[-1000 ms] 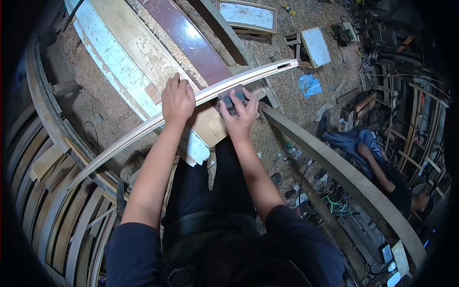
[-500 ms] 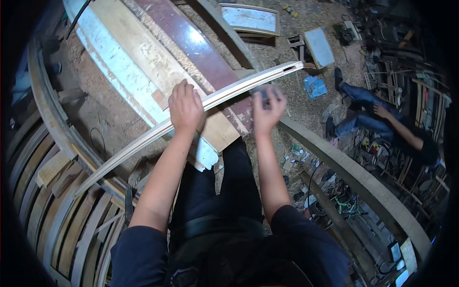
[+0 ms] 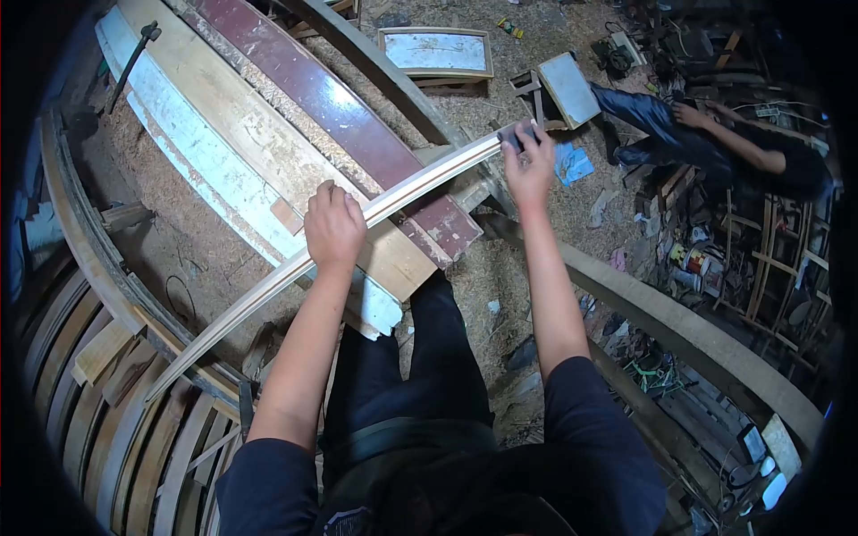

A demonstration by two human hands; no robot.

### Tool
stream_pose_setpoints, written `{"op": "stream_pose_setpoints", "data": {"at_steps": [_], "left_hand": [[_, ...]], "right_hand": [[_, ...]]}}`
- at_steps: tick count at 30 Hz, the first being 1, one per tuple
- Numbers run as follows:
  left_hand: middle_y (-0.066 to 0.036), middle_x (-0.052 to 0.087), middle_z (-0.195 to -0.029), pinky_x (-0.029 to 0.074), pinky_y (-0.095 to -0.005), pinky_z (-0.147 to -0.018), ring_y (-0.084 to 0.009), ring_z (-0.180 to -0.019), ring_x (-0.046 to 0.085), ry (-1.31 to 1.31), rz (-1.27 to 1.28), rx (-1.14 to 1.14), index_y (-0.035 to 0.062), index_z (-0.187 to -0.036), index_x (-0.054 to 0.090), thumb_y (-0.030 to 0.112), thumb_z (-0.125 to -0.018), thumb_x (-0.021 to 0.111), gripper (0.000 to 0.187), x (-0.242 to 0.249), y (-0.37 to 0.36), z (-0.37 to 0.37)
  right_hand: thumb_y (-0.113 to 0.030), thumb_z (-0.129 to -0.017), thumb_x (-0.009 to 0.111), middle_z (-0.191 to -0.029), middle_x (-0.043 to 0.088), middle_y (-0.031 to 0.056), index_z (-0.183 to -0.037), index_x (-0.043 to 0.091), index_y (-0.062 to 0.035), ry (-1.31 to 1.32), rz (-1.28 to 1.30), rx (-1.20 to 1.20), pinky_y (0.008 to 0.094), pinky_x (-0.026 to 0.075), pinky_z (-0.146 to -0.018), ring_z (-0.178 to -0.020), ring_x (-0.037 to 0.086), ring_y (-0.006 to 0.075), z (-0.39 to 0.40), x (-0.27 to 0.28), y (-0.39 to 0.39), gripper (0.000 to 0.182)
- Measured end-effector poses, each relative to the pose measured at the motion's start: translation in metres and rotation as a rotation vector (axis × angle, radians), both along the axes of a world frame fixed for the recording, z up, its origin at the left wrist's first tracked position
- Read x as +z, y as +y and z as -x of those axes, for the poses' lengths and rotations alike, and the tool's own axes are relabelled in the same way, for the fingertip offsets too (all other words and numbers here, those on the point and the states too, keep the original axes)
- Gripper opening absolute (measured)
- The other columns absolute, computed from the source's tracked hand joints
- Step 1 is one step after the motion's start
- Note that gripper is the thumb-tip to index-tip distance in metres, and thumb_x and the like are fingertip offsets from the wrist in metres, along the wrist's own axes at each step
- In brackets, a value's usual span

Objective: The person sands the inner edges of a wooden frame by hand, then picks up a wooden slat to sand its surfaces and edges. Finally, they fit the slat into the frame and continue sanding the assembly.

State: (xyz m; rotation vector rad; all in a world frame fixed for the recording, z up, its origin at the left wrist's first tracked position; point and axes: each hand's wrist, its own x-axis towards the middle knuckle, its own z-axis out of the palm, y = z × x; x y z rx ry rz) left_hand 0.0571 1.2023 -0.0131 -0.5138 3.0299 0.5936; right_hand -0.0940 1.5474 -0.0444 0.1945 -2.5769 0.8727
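Observation:
A long pale wooden strip (image 3: pixel 438 174) with a groove along its side lies slantwise across the workbench boards. My left hand (image 3: pixel 335 225) is closed around it near the middle, pressing it against the planks. At the strip's far right end, my right hand (image 3: pixel 529 168) grips a dark sanding block (image 3: pixel 517 136), which rests on the wood. The fingers cover part of the block. Beneath the strip are a bare wooden plank (image 3: pixel 259 125), a reddish-brown board (image 3: pixel 313 85) and a worn white-painted board (image 3: pixel 201 161).
Curved timbers (image 3: pixel 98 420) are stacked at the left. A thick beam (image 3: pixel 679 313) runs along the right. A framed panel (image 3: pixel 435 52) and a small box-like piece (image 3: pixel 569 89) stand beyond the bench. Another person (image 3: pixel 715 134) sits at the upper right among scrap wood.
My right hand has moved up and right along the strip to its far end with the dark block. My left hand keeps its hold. The other person's legs have shifted.

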Motion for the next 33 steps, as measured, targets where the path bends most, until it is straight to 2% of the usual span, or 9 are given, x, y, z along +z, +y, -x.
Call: {"op": "stream_pose_setpoints", "data": {"at_steps": [4,7,8,12,15,22,27,29,33], "left_hand": [[-0.018,0.068,-0.134,0.054,-0.0505,-0.098,-0.0394,-0.113,0.066,-0.015,0.007,-0.008,-0.0009,-0.112,0.073,0.02,-0.105,0.053,0.029,-0.001,0.0,0.001],[-0.018,0.068,-0.133,0.054,-0.0502,-0.097,-0.0395,-0.111,0.066,0.008,0.011,-0.006,-0.0007,-0.111,0.073,0.02,-0.105,0.054,0.029,-0.003,-0.001,0.0],[-0.018,0.068,-0.133,0.054,-0.0501,-0.097,-0.0396,-0.11,0.067,0.021,0.005,-0.003,-0.0007,-0.111,0.073,0.02,-0.105,0.054,0.028,-0.005,-0.001,0.0],[-0.017,0.069,-0.131,0.055,-0.0502,-0.096,-0.0393,-0.109,0.067,0.008,0.01,-0.005,-0.0009,-0.11,0.073,0.019,-0.105,0.054,0.029,-0.004,0.0,-0.003],[-0.017,0.069,-0.13,0.055,-0.0503,-0.096,-0.039,-0.109,0.067,0.017,0.021,-0.002,-0.0011,-0.109,0.074,0.02,-0.104,0.054,0.029,-0.003,-0.002,0.003],[-0.016,0.069,-0.131,0.055,-0.0493,-0.095,-0.0376,-0.109,0.067,0.001,0.009,0.016,-0.0008,-0.11,0.075,0.02,-0.103,0.056,0.03,0.002,0.001,0.001],[-0.015,0.069,-0.131,0.056,-0.0487,-0.095,-0.0371,-0.109,0.067,0.006,0.014,0.021,-0.0005,-0.11,0.076,0.021,-0.103,0.056,0.03,0.0,0.0,0.001],[-0.015,0.069,-0.13,0.056,-0.0486,-0.095,-0.037,-0.108,0.068,-0.007,0.015,0.011,-0.0005,-0.11,0.076,0.022,-0.103,0.056,0.031,0.001,0.0,0.0],[-0.015,0.07,-0.129,0.056,-0.0487,-0.094,-0.0373,-0.106,0.068,-0.006,-0.005,0.034,-0.0002,-0.108,0.077,0.022,-0.103,0.056,0.031,0.0,0.001,-0.001]], "right_hand": [[-0.019,-0.083,0.09,-0.137,0.069,0.0154,-0.113,0.083,-0.0116,-0.002,0.015,-0.132,0.0489,0.048,-0.112,-0.127,0.064,0.0366,0.023,0.002,0.022,0.031],[-0.019,-0.083,0.09,-0.133,0.072,0.0141,-0.116,0.083,-0.0119,0.036,-0.083,-0.039,0.0487,0.048,-0.11,-0.127,0.064,0.0365,0.035,0.012,0.017,0.034],[-0.02,-0.084,0.089,-0.128,0.074,0.0124,-0.114,0.083,-0.0111,0.031,-0.082,0.093,0.0492,0.048,-0.109,-0.127,0.064,0.0354,0.031,0.014,0.009,0.032],[-0.021,-0.086,0.087,-0.127,0.074,0.0128,-0.113,0.082,-0.0103,0.015,-0.177,-0.034,0.0491,0.047,-0.109,-0.125,0.064,0.0348,0.035,0.02,0.016,0.03],[-0.021,-0.086,0.086,-0.127,0.074,0.0135,-0.114,0.081,-0.0109,0.034,-0.094,-0.042,0.0489,0.047,-0.109,-0.124,0.064,0.0351,0.034,0.019,0.011,0.031],[-0.017,-0.086,0.083,-0.131,0.069,0.0223,-0.122,0.08,-0.0122,-0.083,-0.12,0.264,0.0524,0.053,-0.102,-0.12,0.065,0.0421,-0.051,0.049,-0.064,0.036],[-0.019,-0.086,0.082,-0.126,0.069,0.0194,-0.12,0.081,-0.0115,-0.034,-0.277,0.044,0.0509,0.053,-0.102,-0.115,0.065,0.041,-0.011,0.046,-0.04,0.035],[-0.02,-0.086,0.082,-0.129,0.07,0.0181,-0.119,0.082,-0.0107,-0.138,-0.262,0.379,0.0513,0.053,-0.102,-0.112,0.065,0.0399,-0.018,0.064,-0.054,0.034],[-0.023,-0.084,0.082,-0.124,0.073,0.0182,-0.108,0.085,-0.0125,-0.226,-0.308,0.317,0.0498,0.053,-0.103,-0.113,0.066,0.0376,0.011,0.072,-0.033,0.026]]}}
